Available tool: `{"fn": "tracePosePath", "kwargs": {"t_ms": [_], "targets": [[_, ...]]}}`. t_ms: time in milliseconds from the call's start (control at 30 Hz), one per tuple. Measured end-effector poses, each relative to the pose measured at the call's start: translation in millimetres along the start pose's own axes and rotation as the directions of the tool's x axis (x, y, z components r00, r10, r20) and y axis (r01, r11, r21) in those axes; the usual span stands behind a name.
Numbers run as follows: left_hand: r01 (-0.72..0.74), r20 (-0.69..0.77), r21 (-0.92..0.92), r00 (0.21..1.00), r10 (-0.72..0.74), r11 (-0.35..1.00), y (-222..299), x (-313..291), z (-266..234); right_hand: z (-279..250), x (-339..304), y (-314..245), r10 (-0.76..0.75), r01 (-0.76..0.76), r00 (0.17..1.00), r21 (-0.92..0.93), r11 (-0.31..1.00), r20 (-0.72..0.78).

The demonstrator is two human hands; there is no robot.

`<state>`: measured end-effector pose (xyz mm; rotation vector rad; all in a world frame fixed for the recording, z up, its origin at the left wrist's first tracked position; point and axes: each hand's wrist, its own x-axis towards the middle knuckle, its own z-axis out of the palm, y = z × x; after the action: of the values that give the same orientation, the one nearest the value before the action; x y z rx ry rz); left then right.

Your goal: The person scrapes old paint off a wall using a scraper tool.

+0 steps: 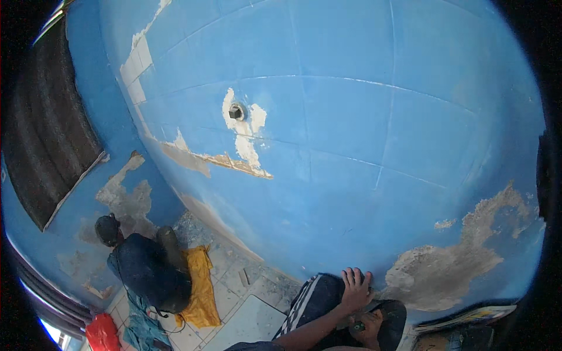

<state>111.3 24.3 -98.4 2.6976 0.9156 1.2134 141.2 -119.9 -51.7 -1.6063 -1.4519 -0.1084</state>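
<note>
My left hand [356, 288] reaches forward with its fingers spread, at the foot of the blue wall [345, 205] and over my dark trouser leg. Whether its fingertips touch the wall I cannot tell. Lower down, close to my body, my right hand [370, 329] is closed round a dark, handle-like piece; its far end is hidden, so its kind does not show. Just right of my hands the wall has a rough patch of bare grey plaster [433, 275] where the paint is gone.
A crouching person in dark clothes [149, 272] works at the left wall. Near them lie a yellow cloth [201, 286], a teal cloth [140, 324] and a red bag [103, 332]. Debris [199, 231] covers the floor along the wall. A square metal fitting [235, 112] juts from the wall.
</note>
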Motion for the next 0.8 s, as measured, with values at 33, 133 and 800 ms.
{"fn": "tracePosePath", "kwargs": {"t_ms": [33, 133, 800], "targets": [[0.001, 0.002, 0.001, 1.0, -0.001, 1.0, 0.4, -1.1, 1.0, 1.5, -1.3, 1.7, 0.002, -0.002, 1.0, 0.001, 1.0, 0.001], [0.046, 0.203, 0.075, 0.977, -0.06, 0.996, 0.0, -5.5, 3.0, 4.6, -4.1, 7.3, -0.013, 0.013, 1.0, -0.018, 1.0, -0.001], [0.039, 0.16, 0.045, 0.986, -0.046, 0.998, -5.7, -12.0, 12.3, 8.6, -9.6, 14.6, 0.037, -0.022, 0.988, -0.102, 0.994, 0.148]]}}
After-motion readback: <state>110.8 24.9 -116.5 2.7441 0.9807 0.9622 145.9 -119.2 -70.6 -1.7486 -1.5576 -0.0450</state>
